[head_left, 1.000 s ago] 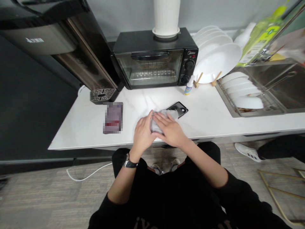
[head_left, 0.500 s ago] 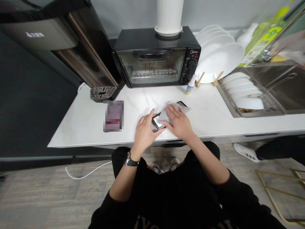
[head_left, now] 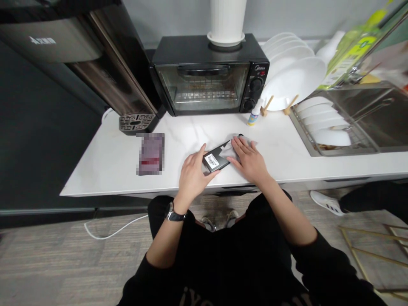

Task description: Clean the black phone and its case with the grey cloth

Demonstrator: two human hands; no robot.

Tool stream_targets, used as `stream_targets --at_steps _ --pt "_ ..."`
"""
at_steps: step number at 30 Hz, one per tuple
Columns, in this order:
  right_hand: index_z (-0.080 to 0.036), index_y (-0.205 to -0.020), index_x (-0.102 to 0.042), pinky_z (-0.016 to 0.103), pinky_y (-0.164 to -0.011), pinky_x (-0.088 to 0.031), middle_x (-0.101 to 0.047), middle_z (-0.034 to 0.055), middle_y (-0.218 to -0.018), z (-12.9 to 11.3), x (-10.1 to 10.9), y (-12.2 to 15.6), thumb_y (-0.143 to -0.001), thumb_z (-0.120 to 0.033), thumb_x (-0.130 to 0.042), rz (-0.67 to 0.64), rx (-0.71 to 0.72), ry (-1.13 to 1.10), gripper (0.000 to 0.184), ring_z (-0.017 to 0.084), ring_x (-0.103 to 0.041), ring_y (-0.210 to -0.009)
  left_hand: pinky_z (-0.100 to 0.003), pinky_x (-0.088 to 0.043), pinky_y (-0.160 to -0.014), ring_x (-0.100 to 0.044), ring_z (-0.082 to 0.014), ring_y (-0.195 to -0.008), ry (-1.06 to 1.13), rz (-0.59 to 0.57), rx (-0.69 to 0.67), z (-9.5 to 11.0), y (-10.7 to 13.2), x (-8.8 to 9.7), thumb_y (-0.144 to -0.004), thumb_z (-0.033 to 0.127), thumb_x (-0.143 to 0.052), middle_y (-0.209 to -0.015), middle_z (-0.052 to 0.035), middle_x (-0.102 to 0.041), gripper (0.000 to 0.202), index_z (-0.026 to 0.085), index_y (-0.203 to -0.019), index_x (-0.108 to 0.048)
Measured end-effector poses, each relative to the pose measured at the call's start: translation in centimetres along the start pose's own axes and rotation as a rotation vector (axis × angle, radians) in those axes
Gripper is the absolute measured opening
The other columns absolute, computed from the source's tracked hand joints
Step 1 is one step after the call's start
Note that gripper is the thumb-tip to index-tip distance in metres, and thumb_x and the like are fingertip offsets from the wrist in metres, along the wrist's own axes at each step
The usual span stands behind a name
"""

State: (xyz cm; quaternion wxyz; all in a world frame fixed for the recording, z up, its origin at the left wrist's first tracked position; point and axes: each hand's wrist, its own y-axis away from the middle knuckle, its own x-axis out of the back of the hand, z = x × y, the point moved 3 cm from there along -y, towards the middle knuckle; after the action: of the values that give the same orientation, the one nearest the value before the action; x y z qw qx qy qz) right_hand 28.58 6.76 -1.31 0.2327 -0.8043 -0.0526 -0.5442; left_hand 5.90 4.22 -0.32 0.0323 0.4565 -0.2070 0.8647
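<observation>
A black smartphone [head_left: 214, 160] lies back-up on the white counter [head_left: 191, 131], with a white barcode label near its near end. My left hand [head_left: 193, 178] holds that end, its fingertips against the phone's edge. My right hand [head_left: 248, 160] presses flat on a crumpled pale grey cloth [head_left: 234, 146]. The cloth and hand hide the phone's far end. A pixelated, blurred packet [head_left: 150, 154] lies on the counter to the left of my hands.
A black toaster oven [head_left: 207, 72] stands behind the phone, with a small spray bottle [head_left: 254, 114] beside it. White plates [head_left: 293, 70] lean in a wooden stand. A steel sink [head_left: 360, 114] holds a dish rack. A seated person's leg and white shoe [head_left: 327, 203] show at right.
The cloth and my right hand have slid toward the phone's far end, uncovering more of its black back. The phone has turned slightly, and the view has shifted a little.
</observation>
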Motion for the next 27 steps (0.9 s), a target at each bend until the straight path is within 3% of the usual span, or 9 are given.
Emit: stream_targets --at_steps 5,8,11,15,18,21,24,27 --pt "-0.011 -0.163 -0.044 0.057 -0.134 -0.028 -0.046 0.0154 -0.167 -6.6 -1.7 0.0 -0.107 -0.065 -0.041 -0.092 0.289 -0.099 0.077 0.030 -0.039 -0.160 -0.051 -0.050 -0.114 -0.062 -0.0337 -0.129 -0.020 -0.011 -0.045 -0.4 0.3 -0.1 -0.092 0.032 -0.076 -0.144 -0.0158 -0.066 0.091 0.017 -0.167 -0.028" --pt "-0.019 -0.168 -0.035 0.055 -0.134 -0.031 -0.044 0.0112 -0.169 -8.1 -1.3 1.9 -0.108 -0.061 -0.045 -0.138 0.383 -0.162 0.075 0.025 -0.037 -0.161 -0.051 -0.051 -0.113 -0.063 -0.0327 -0.127 -0.030 -0.011 -0.032 -0.5 0.5 0.0 -0.091 0.019 -0.071 -0.142 -0.0163 -0.067 0.087 0.016 -0.168 -0.028" --pt "-0.022 -0.169 -0.031 0.056 -0.131 -0.036 -0.042 0.0091 -0.170 -5.3 -0.1 3.2 -0.109 -0.057 -0.045 -0.116 0.301 -0.135 0.071 0.026 -0.039 -0.160 -0.051 -0.051 -0.113 -0.063 -0.0331 -0.128 -0.004 -0.014 -0.017 -0.3 0.4 0.1 -0.086 0.024 -0.080 -0.142 -0.0134 -0.067 0.096 0.020 -0.168 -0.028" --pt "-0.016 -0.166 -0.038 0.063 -0.129 -0.036 -0.042 0.0148 -0.169 0.2 1.1 2.3 -0.109 -0.058 -0.041 -0.011 0.087 -0.007 0.071 0.033 -0.042 -0.158 -0.052 -0.050 -0.114 -0.062 -0.0337 -0.129 0.026 -0.003 -0.022 0.0 0.1 0.1 -0.085 0.042 -0.087 -0.144 -0.0118 -0.067 0.102 0.022 -0.167 -0.029" --pt "-0.011 -0.164 -0.041 0.065 -0.129 -0.033 -0.043 0.0180 -0.168 0.9 0.5 0.5 -0.107 -0.064 -0.041 0.020 0.029 0.019 0.078 0.036 -0.040 -0.159 -0.052 -0.050 -0.114 -0.062 -0.0343 -0.130 0.020 0.001 -0.022 0.0 0.0 0.0 -0.086 0.045 -0.086 -0.146 -0.0124 -0.067 0.102 0.023 -0.167 -0.029" --pt "-0.010 -0.162 -0.046 0.062 -0.132 -0.031 -0.045 0.0179 -0.168 -2.7 -0.9 -0.6 -0.107 -0.066 -0.041 -0.026 0.138 -0.031 0.079 0.034 -0.039 -0.160 -0.053 -0.050 -0.114 -0.062 -0.0346 -0.130 0.009 0.000 -0.035 -0.3 0.2 -0.1 -0.089 0.044 -0.082 -0.146 -0.0144 -0.066 0.097 0.022 -0.167 -0.029" --pt "-0.009 -0.161 -0.046 0.056 -0.134 -0.029 -0.046 0.0172 -0.167 -7.1 -1.8 0.1 -0.107 -0.066 -0.041 -0.094 0.313 -0.095 0.079 0.030 -0.039 -0.160 -0.053 -0.051 -0.113 -0.064 -0.0338 -0.127 -0.002 -0.020 -0.057 -0.5 0.4 -0.1 -0.093 0.032 -0.074 -0.143 -0.0171 -0.066 0.090 0.018 -0.169 -0.026" --pt "-0.013 -0.164 -0.041 0.054 -0.134 -0.030 -0.044 0.0135 -0.169 -8.5 -1.5 2.0 -0.108 -0.064 -0.041 -0.127 0.376 -0.134 0.076 0.027 -0.038 -0.161 -0.051 -0.051 -0.112 -0.064 -0.0327 -0.126 -0.014 -0.022 -0.038 -0.5 0.5 0.0 -0.093 0.021 -0.069 -0.140 -0.0169 -0.067 0.086 0.017 -0.168 -0.028"
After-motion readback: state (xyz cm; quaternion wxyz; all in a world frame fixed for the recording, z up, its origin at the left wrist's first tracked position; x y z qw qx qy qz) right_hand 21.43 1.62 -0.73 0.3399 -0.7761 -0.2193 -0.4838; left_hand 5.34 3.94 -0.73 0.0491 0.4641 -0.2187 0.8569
